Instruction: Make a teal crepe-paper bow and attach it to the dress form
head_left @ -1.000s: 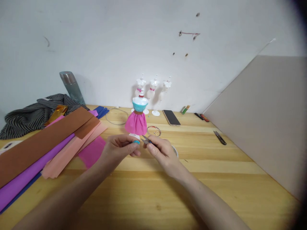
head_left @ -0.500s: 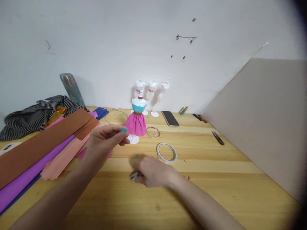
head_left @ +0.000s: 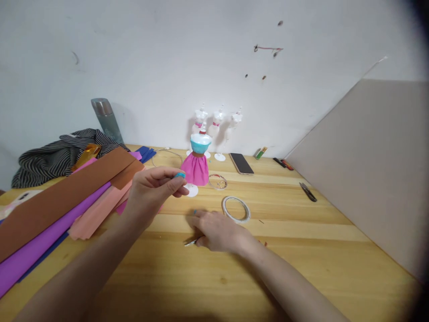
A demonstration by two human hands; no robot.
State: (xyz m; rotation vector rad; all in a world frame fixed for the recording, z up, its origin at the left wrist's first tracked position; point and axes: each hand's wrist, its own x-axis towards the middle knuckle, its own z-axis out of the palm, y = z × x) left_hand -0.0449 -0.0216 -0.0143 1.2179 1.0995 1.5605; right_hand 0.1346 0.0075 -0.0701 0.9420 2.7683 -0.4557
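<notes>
My left hand (head_left: pixel 157 188) is raised above the table, thumb and fingertips pinched on a small blue piece of paper (head_left: pixel 180 175). Low over the tabletop, my right hand (head_left: pixel 217 230) is closed around a small metal-tipped tool (head_left: pixel 190 243), most of it hidden under the palm. Its fingers reach down beside a tiny blue scrap (head_left: pixel 195 211) on the wood. Just beyond my left hand stands a miniature dress form (head_left: pixel 200 145) with a blue top, a brown waistband and a pink skirt (head_left: pixel 195 170).
Sheets of coloured paper (head_left: pixel 90 192) and a striped cloth (head_left: pixel 43 163) lie left, with a flask (head_left: pixel 107 120) behind. A tape roll (head_left: pixel 236 209), clear ring (head_left: pixel 217 181), phone (head_left: pixel 241 163) and snips (head_left: pixel 307 192) lie to the right. White dress forms (head_left: pixel 217 120) stand against the wall.
The whole view has shifted slightly. My right hand has turned a little over the tool, so less of its metal shows, and its fingers are closer to the blue scrap. The left pinch is unchanged.
</notes>
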